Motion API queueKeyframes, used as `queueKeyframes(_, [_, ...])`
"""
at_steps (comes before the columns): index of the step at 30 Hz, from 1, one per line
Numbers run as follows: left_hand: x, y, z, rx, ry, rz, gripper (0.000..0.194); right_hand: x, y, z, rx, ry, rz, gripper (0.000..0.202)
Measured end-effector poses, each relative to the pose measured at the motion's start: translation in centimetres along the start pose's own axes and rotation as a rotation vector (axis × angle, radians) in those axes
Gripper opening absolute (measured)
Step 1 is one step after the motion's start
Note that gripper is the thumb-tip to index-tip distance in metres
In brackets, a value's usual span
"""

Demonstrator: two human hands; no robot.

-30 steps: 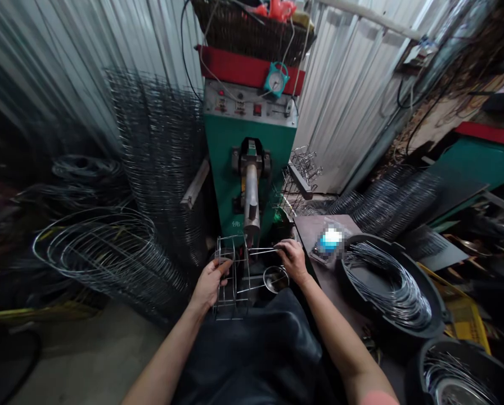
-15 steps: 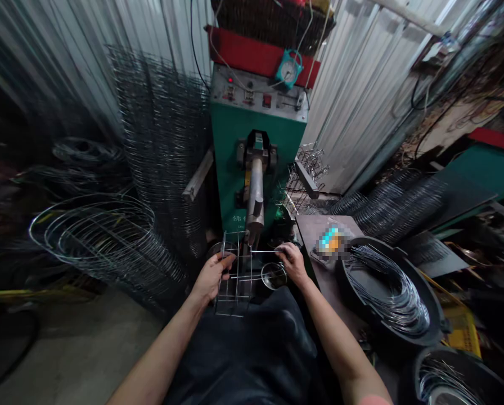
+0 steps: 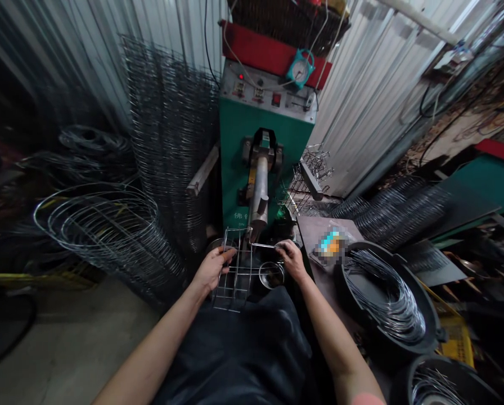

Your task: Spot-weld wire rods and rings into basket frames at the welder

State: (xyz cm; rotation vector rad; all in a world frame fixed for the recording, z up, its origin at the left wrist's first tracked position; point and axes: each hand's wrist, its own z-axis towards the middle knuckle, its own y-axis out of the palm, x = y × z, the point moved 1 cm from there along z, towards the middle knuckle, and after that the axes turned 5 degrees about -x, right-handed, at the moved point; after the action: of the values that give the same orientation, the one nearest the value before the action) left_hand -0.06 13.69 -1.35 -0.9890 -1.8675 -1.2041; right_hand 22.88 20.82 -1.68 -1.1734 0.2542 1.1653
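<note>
A corrugated metal wall (image 3: 167, 28) is rising at eleven o'clock, its upright ribs sinking into shadow toward ten. Paler corrugated panels (image 3: 370, 84) are standing between one and two o'clock, where they are catching the strongest light, and a light-coloured beam (image 3: 421, 22) is crossing them slantwise near the top. Between two and three o'clock, a rough brownish surface (image 3: 458, 124) is showing beyond the panels. A green cabinet (image 3: 488, 174) with a red top edge is sitting at three o'clock. A yellow crate (image 3: 458, 340) is peeking out at four, and a brownish bench (image 3: 328, 284) is stretching between four and five. At eight o'clock, a dull grey floor (image 3: 79, 337) is lying in dim light, and the far left edge is fading almost to black.
</note>
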Motion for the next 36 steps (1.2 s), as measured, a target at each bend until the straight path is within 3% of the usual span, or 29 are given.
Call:
queueKeyframes(29, [0.9, 0.2, 0.3, -0.005, -0.035, -0.012, 0.039, 0.3, 0.0, 0.8, -0.040, 0.011, 0.000, 0.014])
queueKeyframes(33, [1.3, 0.2, 0.0, -0.002, -0.048, 0.023, 0.040, 0.0, -0.4, 0.2, -0.014, -0.020, -0.049, 0.015])
queueKeyframes(36, [1.5, 0.2, -0.2, -0.032, -0.052, 0.078, 0.042, 0.2, -1.2, -1.5, 0.082, -0.016, -0.101, 0.019])
